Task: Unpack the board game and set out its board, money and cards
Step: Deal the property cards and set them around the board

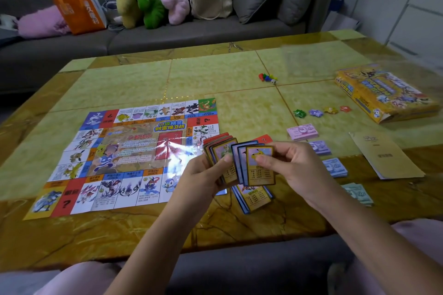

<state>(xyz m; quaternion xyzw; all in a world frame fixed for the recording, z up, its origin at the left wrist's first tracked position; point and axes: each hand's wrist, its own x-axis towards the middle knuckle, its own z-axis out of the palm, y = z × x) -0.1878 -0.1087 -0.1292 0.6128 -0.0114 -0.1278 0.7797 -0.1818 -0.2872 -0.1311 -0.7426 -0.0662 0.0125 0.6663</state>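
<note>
Here: left grip [203, 175] curled round card stack [219, 151], thumb on top card. Right grip [294, 167] pinching fanned cards [260, 166], yellow-bordered one in front, thumb on its face. Both grips close together above desk [215, 74]. Card pile [255, 197] on desk directly beneath grips. Board [134, 153] unfolded flat, left of left grip. Pink notes [302, 131], purple notes [320, 147], blue notes [335, 167], green notes [357, 193] in row right of right grip. Star tokens [321, 111] and game box [383, 93] beyond and farther right; pawns with die [268, 77] beyond grips.
</note>
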